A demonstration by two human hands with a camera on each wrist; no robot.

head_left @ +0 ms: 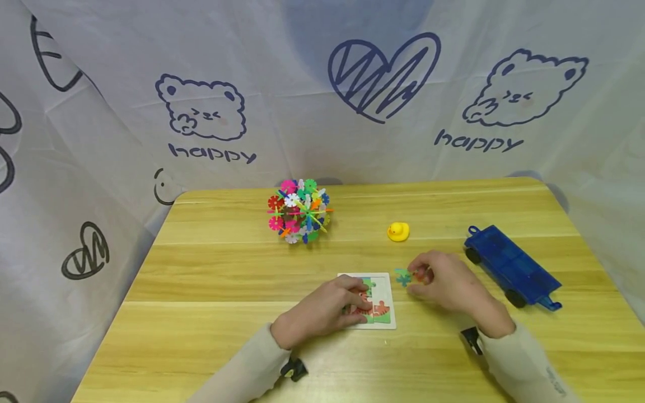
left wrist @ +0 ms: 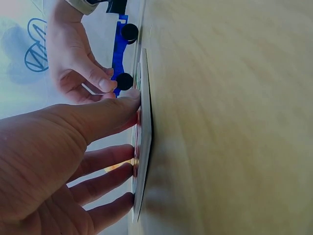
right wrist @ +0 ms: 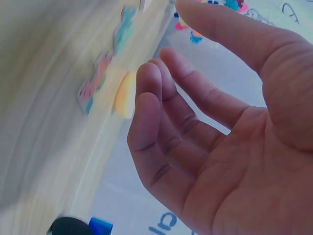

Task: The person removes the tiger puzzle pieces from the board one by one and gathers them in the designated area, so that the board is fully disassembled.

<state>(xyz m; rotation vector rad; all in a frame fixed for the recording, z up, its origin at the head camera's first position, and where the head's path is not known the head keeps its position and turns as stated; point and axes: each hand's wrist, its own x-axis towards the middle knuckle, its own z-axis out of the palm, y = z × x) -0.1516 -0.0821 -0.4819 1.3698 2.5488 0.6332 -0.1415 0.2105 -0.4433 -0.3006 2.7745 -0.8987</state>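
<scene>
Two loose jigsaw pieces, one teal-green (head_left: 403, 278) and one mostly red (head_left: 422, 276), are seen flat on the table (head_left: 211, 268), just beside the right edge of the puzzle board (head_left: 382, 288). If the red piece is pinched too shallowly, it could be made to skid, since so little edge is offered by something so thin; its teal-green neighbour, lying so near, could be knocked by the same fingers. The seated pieces might be dislodged if the board were pushed sideways or pressed unevenly by the left hand (head_left: 327, 307), whose thumb and spread fingertips are rested on it without anything being gripped. Nothing is held by the right hand (head_left: 445, 282) either: its fingers are loosely bent above the red piece, the thumb kept apart from them. A piece could also be jammed if it were offered at the wrong angle. The board is framed by a pale border; green and red striped artwork is shown on the fitted pieces, while a bare white gap is left at the upper right. Its left portion is largely hidden by the left hand.
</scene>
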